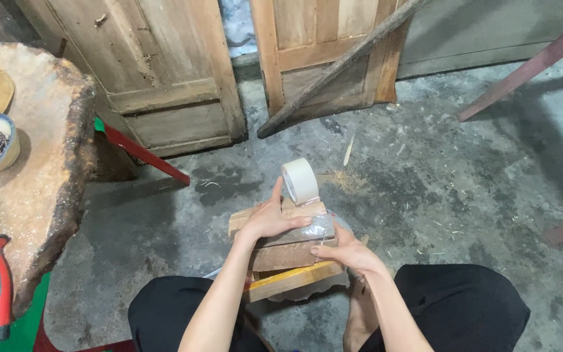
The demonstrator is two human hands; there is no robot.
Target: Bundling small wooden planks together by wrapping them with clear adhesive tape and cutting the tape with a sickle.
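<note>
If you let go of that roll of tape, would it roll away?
Probably. The tape roll is round and stands on its edge atop the wood bundle, steadied by the left hand. It looks light, so it might tip flat instead.

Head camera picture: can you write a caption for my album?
Left hand holds a tape roll on stacked wooden blocks; right hand steadies them.

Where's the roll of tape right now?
In the head view, centre: the tape roll stands on the wooden bundle, held at the left hand.
</note>
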